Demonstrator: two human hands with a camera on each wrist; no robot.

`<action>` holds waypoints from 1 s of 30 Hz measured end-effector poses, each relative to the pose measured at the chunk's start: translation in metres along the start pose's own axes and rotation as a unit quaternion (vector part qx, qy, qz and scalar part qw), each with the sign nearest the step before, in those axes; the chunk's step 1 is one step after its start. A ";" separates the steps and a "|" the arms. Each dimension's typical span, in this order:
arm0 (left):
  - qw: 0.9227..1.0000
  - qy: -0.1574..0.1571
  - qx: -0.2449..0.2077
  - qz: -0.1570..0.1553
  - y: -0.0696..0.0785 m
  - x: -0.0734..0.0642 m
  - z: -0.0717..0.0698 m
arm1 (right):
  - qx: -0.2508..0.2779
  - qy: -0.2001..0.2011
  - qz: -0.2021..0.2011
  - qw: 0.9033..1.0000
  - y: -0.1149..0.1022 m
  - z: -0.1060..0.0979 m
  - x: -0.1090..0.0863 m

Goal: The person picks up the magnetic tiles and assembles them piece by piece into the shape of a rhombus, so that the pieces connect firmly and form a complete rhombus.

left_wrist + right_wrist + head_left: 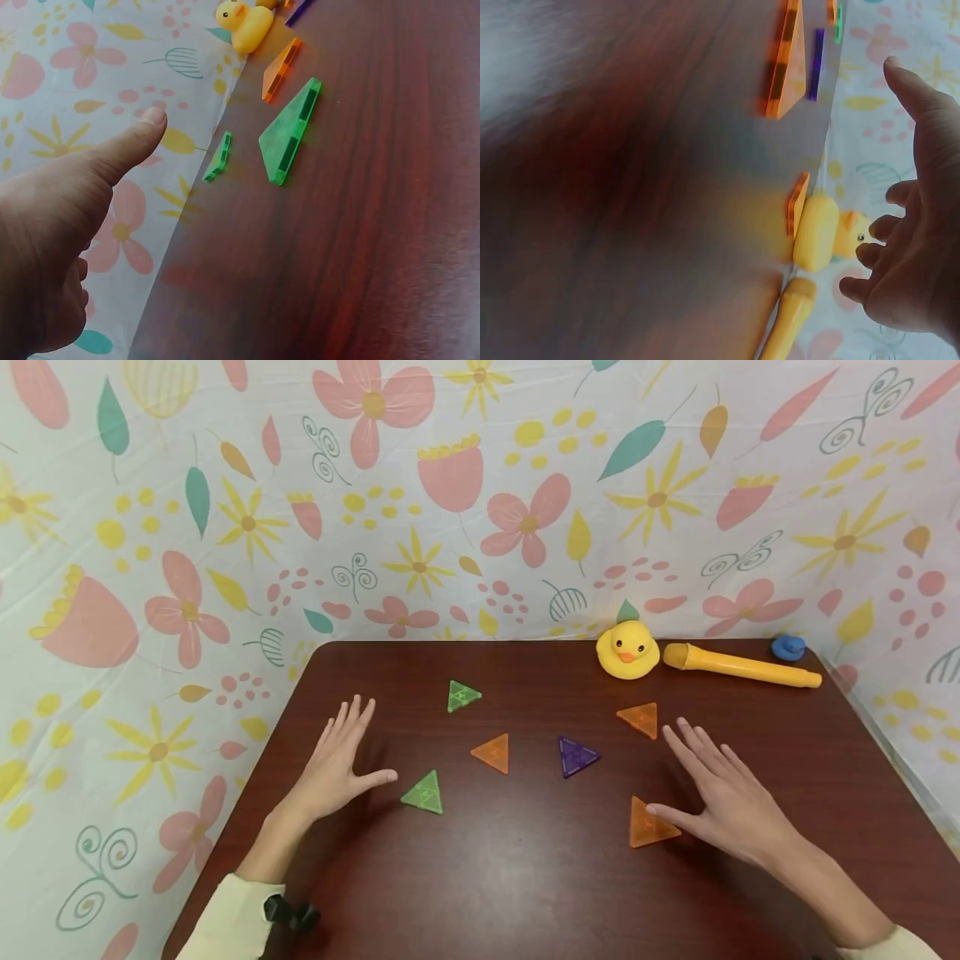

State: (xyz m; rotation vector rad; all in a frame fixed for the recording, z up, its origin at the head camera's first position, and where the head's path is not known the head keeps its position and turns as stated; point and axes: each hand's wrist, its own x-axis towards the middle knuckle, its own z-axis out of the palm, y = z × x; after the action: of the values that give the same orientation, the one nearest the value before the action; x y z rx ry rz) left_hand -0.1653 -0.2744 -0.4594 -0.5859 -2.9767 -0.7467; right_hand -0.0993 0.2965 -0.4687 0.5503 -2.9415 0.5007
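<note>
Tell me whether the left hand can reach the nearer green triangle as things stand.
Most likely yes: the left hand holds nothing, spread just beside the nearer green triangle, and nothing visible lies between them.

- My left sleeve (228,918), at the lower left of the head view, is plain pale cream, with a few soft creases, and ends in a cuff partway down my forearm.
- A small black gadget (291,913) sits at the inner edge of that cuff, with rounded, knobby lobes (its finer details are too small for me to tell).
- My right sleeve (888,945), cropped at the lower right corner, shows the same pale cream.
- My left hand (333,772) and right hand (731,802) are bare, slim-fingered.
</note>
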 end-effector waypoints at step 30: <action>0.974 -0.017 -0.223 -0.046 -0.001 0.104 0.025 | 0.201 -0.064 -0.107 0.972 -0.074 0.061 0.100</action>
State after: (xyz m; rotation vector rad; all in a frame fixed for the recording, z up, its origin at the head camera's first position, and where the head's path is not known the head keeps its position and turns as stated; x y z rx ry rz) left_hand -0.2606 -0.2270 -0.4704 -0.4726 -2.8861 -1.4461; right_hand -0.1674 0.1772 -0.4872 0.9622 -2.8530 1.0811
